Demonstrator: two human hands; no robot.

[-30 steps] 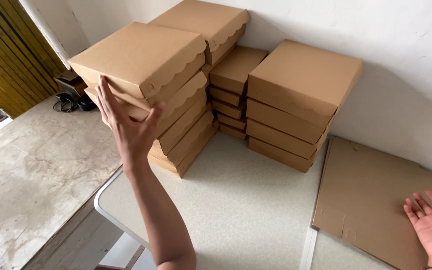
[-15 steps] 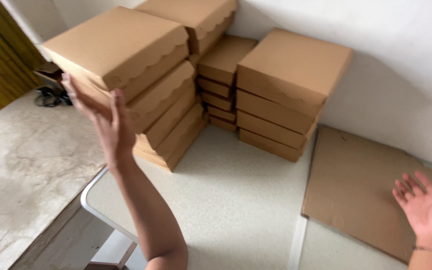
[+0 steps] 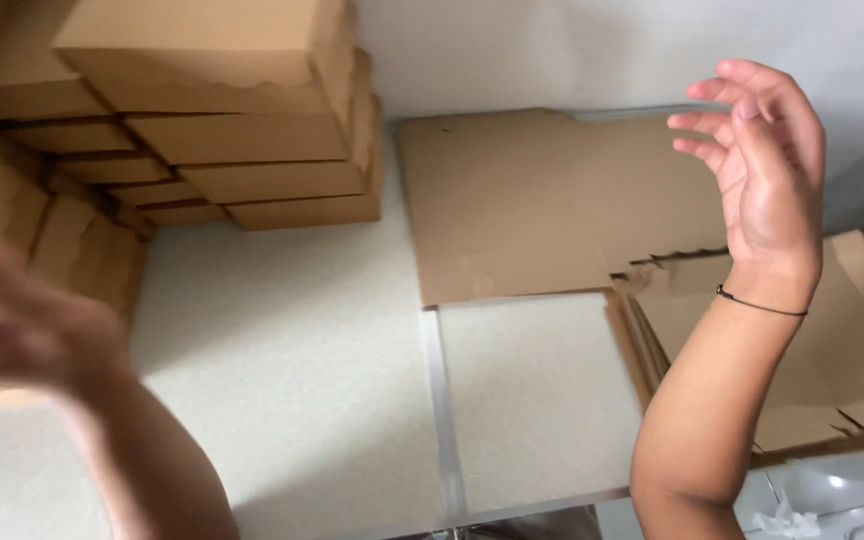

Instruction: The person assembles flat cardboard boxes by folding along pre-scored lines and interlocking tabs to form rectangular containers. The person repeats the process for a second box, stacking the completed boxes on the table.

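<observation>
Nearby, flat brown cardboard sheet (image 3: pixel 542 200), right hand (image 3: pixel 767 185) raised

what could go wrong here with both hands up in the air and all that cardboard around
1. The flat cardboard sheets reach past the table edge at the right, so a brush from the raised right hand or its forearm might tip them off.
2. The left hand is blurred close to the stacked boxes; a swing could knock the uneven stack.

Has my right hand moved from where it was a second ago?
Yes. The right hand was low on the flat cardboard sheet; now it is lifted, open, above that sheet's right edge, holding nothing.
</observation>
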